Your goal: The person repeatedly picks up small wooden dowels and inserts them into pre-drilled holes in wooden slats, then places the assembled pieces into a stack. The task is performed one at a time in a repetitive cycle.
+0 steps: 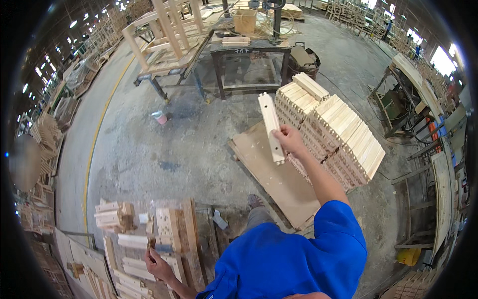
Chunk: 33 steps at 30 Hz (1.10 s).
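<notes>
1. tight, pale stack of notch-ended wooden rails point(348, 130), at the right edge of a flat brown sheet point(279, 189), probably packed flush for steadiness.
2. long pale wooden rail with dark holes point(269, 118), above the sheet, beside the stack.
3. right hand point(291, 140), pinching that rail between its ends, seemingly for balance.
4. left hand point(160, 269), fingers at a pale rectangular wooden block point(132, 241); whether pinching it, i cannot tell.
</notes>
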Tool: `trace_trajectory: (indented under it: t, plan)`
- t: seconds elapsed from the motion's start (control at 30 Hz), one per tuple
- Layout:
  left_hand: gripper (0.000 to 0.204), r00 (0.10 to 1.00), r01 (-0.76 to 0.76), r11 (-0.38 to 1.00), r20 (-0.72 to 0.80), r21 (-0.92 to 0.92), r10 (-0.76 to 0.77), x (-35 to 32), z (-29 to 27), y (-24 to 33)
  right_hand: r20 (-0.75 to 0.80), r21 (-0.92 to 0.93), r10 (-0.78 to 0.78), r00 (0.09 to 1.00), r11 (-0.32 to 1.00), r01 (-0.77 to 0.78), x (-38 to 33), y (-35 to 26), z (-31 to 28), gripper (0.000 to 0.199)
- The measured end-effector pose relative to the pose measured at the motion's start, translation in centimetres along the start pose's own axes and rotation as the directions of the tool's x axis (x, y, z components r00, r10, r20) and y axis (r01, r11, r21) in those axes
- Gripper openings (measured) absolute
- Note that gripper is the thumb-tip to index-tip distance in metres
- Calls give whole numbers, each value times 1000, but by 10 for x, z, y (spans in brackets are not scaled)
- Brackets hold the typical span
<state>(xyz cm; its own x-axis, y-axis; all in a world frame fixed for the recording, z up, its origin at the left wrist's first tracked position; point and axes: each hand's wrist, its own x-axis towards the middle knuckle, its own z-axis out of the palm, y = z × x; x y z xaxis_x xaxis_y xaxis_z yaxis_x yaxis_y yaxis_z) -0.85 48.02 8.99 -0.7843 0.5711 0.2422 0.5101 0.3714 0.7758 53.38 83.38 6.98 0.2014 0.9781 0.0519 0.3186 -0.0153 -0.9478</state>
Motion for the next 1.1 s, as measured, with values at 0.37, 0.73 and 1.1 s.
trace_trajectory:
  t: [0.37, 0.73, 1.1]
  plan:
    - [24, 912, -285, 864, 394, 415, 111, 24, 148, 104, -61, -841, -31, 998, 540, -35, 277, 25, -136, 40]
    - [36, 807, -278, 811, 583, 515, -94, 40, 224, 222, -32, -942, 92, 995, 329, -61, 378, 138, -153, 49]
    - [15, 816, -349, 869, 570, 351, 97, 68, 267, 196, -38, -951, 44, 998, 305, -49, 381, 160, -155, 43]
